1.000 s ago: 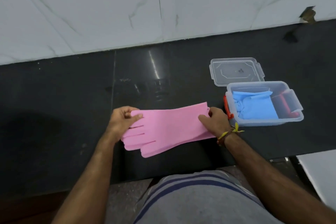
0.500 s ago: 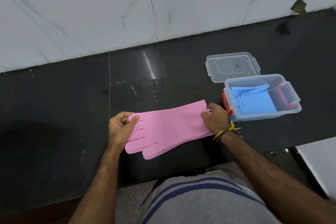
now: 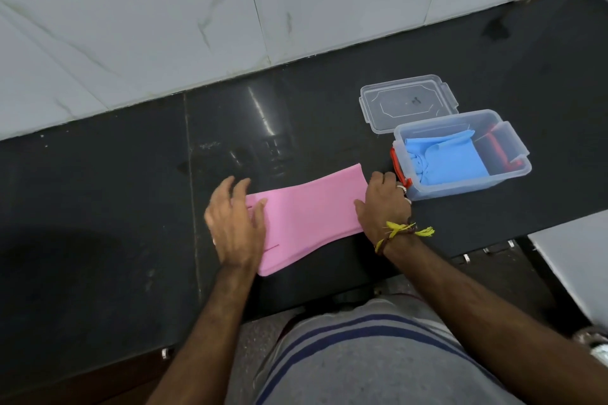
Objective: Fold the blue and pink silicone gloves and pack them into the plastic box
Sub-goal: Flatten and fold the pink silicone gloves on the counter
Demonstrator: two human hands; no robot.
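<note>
A pink silicone glove [image 3: 309, 217] lies flat on the black counter [image 3: 98, 207] near its front edge, cuff to the right. My left hand [image 3: 235, 227] rests palm down on the glove's finger end, fingers spread, hiding most of the glove's fingers. My right hand [image 3: 383, 207] is curled on the cuff edge, thumb on top. Just right of it stands the clear plastic box [image 3: 460, 189], open, with the folded blue glove [image 3: 447, 161] lying inside on its left side.
The box's clear lid [image 3: 408, 102] lies flat just behind the box. Red latches [image 3: 398, 168] show on the box's ends. A marble-tiled wall [image 3: 230, 10] rises behind the counter. A white surface [image 3: 579, 256] sits lower at the right.
My left hand has let go of the glove's finger end and now lies flat over it. The right hand stays at the cuff. The view has shifted slightly.
</note>
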